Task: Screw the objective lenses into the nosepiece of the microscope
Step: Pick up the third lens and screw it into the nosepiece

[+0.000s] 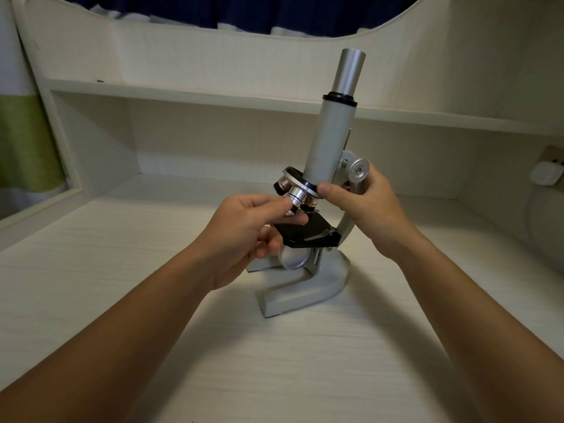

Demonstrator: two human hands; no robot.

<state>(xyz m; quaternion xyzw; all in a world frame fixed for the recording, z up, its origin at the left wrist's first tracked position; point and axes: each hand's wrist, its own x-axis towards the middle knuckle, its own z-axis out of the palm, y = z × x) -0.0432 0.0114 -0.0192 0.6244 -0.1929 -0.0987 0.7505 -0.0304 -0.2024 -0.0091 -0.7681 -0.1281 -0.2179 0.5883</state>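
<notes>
A grey microscope (pixel 328 141) stands on the white desk, tube tilted up and right. Its round nosepiece (pixel 294 178) carries a black lens (pixel 280 186) at the left, a brass-ringed lens (pixel 310 204) at the right and a silver objective lens (pixel 295 199) in front. My left hand (pixel 247 230) pinches the lower end of the silver lens between thumb and fingers, above the black stage (pixel 308 232). My right hand (pixel 363 206) grips the microscope's arm, thumb pressed against the nosepiece's right edge, just below the focus knob (pixel 359 170).
The desk (pixel 305 361) has a raised back wall and a shelf (pixel 183 93) above it. A white plug (pixel 546 175) sits in a wall socket at the far right. A green and white curtain (pixel 24 141) hangs at the left edge.
</notes>
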